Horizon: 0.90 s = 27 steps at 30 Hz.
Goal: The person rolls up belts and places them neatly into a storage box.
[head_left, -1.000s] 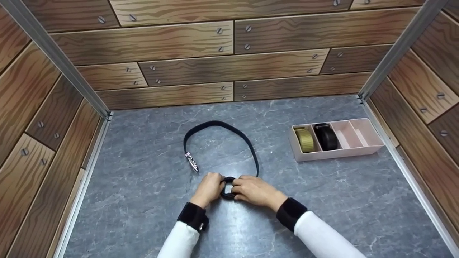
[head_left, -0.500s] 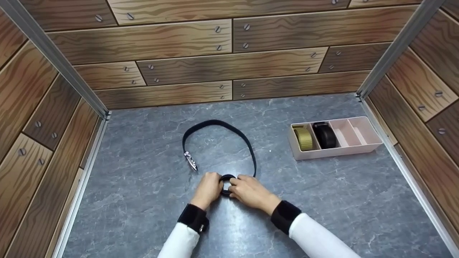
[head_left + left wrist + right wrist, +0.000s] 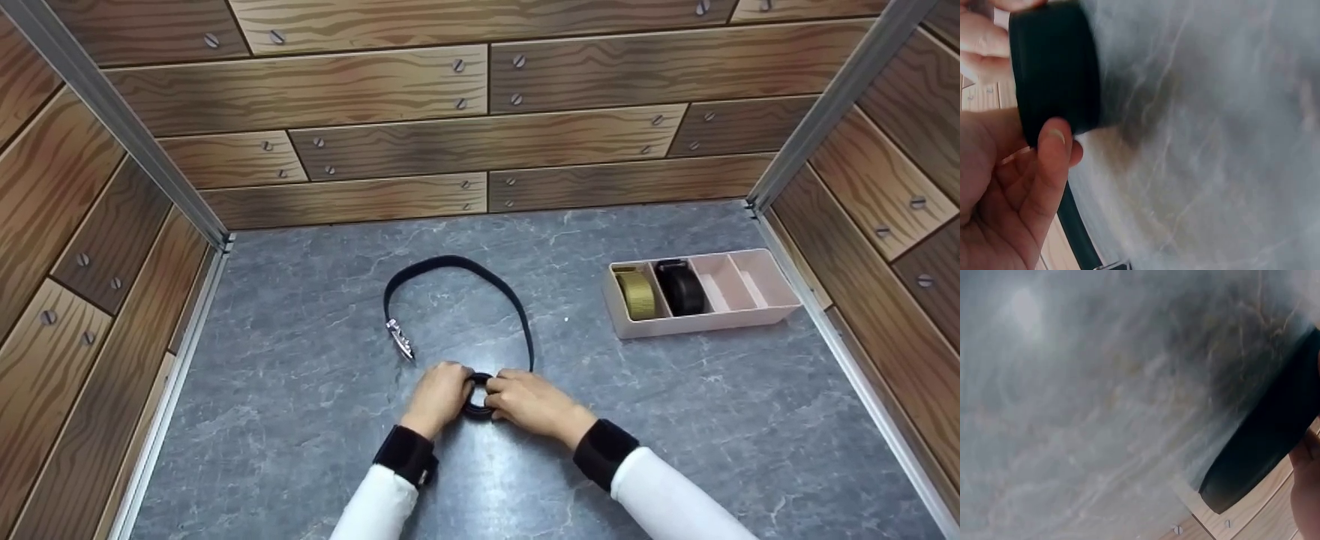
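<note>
A black belt (image 3: 457, 261) lies on the grey marbled surface, its strap standing on edge in a wide arc. The silver buckle (image 3: 400, 340) is at the arc's left end. The other end is wound into a small round coil (image 3: 479, 412) near the front. My left hand (image 3: 438, 397) grips the coil's left side, with fingers (image 3: 1051, 169) against the coiled strap (image 3: 1055, 73) in the left wrist view. From the right, my right hand (image 3: 536, 403) pinches the coil, some fingertips inside its ring. In the right wrist view the strap (image 3: 1264, 430) runs out from that hand.
At the right stands a pale pink divided box (image 3: 712, 326). One compartment holds a yellow-olive rolled belt (image 3: 637, 294), the one beside it a black rolled belt (image 3: 682, 289). Wood-print walls (image 3: 390, 142) with metal edge strips enclose the back and both sides.
Both hands stay at the coil with small shifts of the right hand. The right side of the arc has drawn slightly leftward. The buckle stays about where it was.
</note>
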Each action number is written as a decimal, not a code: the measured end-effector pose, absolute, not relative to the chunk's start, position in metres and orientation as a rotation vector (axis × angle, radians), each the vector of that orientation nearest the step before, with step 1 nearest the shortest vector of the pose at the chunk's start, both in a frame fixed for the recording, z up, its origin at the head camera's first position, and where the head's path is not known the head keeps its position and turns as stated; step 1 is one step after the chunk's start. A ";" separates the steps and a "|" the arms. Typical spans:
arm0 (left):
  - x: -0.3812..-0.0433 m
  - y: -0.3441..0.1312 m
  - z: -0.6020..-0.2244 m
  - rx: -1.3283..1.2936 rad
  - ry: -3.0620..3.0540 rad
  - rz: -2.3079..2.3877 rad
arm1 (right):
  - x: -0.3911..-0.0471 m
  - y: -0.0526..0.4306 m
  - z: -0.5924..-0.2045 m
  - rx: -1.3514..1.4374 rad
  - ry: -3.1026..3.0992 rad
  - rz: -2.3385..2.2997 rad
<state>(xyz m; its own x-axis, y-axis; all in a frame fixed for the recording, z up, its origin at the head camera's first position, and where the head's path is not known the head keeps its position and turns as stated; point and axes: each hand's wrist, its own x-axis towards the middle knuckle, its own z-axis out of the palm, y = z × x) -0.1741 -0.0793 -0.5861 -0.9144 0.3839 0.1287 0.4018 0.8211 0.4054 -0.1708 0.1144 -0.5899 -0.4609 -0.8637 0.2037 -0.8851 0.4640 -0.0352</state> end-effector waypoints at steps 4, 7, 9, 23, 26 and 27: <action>-0.167 -0.075 -0.588 -0.416 -2.915 -0.780 | -0.168 0.111 -0.593 1.433 -2.545 0.200; -0.164 -0.072 -0.589 -0.314 -2.899 -0.840 | -0.166 0.110 -0.595 1.396 -2.543 0.182; -0.164 -0.071 -0.589 -0.312 -2.898 -0.833 | -0.166 0.110 -0.595 1.405 -2.544 0.172; -0.168 -0.075 -0.591 -0.452 -2.953 -0.771 | -0.169 0.114 -0.592 1.481 -2.599 0.259; -0.165 -0.073 -0.594 -0.336 -2.915 -0.867 | -0.166 0.112 -0.596 1.404 -2.587 0.254; -0.164 -0.072 -0.594 -0.302 -2.905 -0.891 | -0.165 0.111 -0.597 1.380 -2.589 0.253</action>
